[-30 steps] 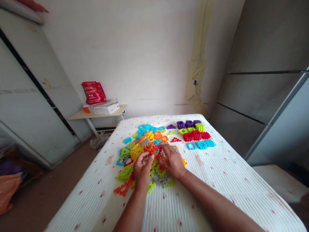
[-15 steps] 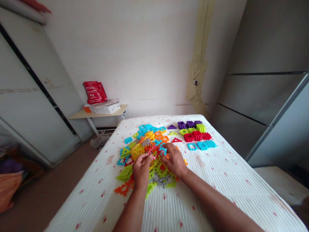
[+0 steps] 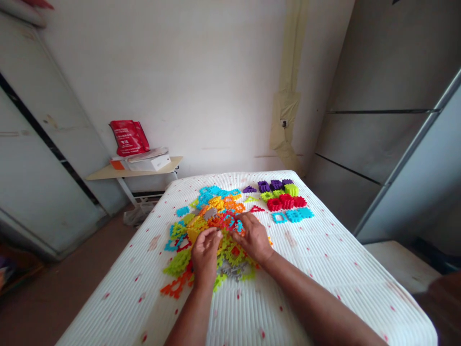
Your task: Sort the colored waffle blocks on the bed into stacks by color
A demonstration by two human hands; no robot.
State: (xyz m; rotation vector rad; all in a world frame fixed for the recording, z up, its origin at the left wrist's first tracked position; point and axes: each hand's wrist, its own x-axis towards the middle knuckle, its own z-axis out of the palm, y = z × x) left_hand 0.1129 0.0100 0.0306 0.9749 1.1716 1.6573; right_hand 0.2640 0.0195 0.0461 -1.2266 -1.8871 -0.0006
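Head feed, both hands over the table (image 3: 342, 259). Loose pile of toothed plastic pieces (image 3: 216, 221) sits left of table centre, reaching toward the far edge.

Left hand (image 3: 206, 250): over the near half of the pile, thumb and fingertips together. Can't tell from here whether I have a piece pinched in there. Green pieces (image 3: 178, 262) just to its left, orange pieces (image 3: 175, 284) lower, toward the near-left corner.

Right hand (image 3: 254, 238): on the pile's right side, fingers curled, thumb and forefinger apart. Can't tell if fingertips touch anything. Grey pieces (image 3: 234, 270) lie between the wrists.

Sorted rows toward the far-right corner: purple stacks (image 3: 276, 185) nearest the far edge, then green stacks (image 3: 278, 193), red stacks (image 3: 286, 202), blue stack (image 3: 299, 215). Blue square frame (image 3: 279, 222) just left of the blue stack; red triangle (image 3: 257, 208) between pile and red stacks.
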